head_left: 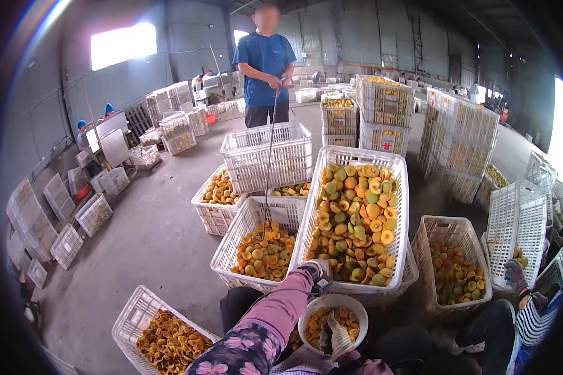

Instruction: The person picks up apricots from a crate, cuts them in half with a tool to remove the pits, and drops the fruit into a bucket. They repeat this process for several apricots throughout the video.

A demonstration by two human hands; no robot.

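My left hand [319,270], in a pale glove below a pink sleeve, reaches to the near left corner of a tilted white crate [403,206] full of yellow-green, apricot-like fruit halves [356,219]. Its fingers are hidden against the rim and fruit. Lower down, my right hand [340,339] is over a white bucket [364,319]; its gloved fingers look stretched out, with dark fingertips, above the orange fruit halves [349,320] inside. No held thing can be made out in it.
A person in a blue shirt [266,65] holds a long thin rod [271,144] reaching into a fruit crate [222,257]. A crate of orange pieces [122,319] stands lower left. At right are another crate [422,250] and a co-worker's gloved hand [516,275]. Stacked crates [460,137] stand behind.
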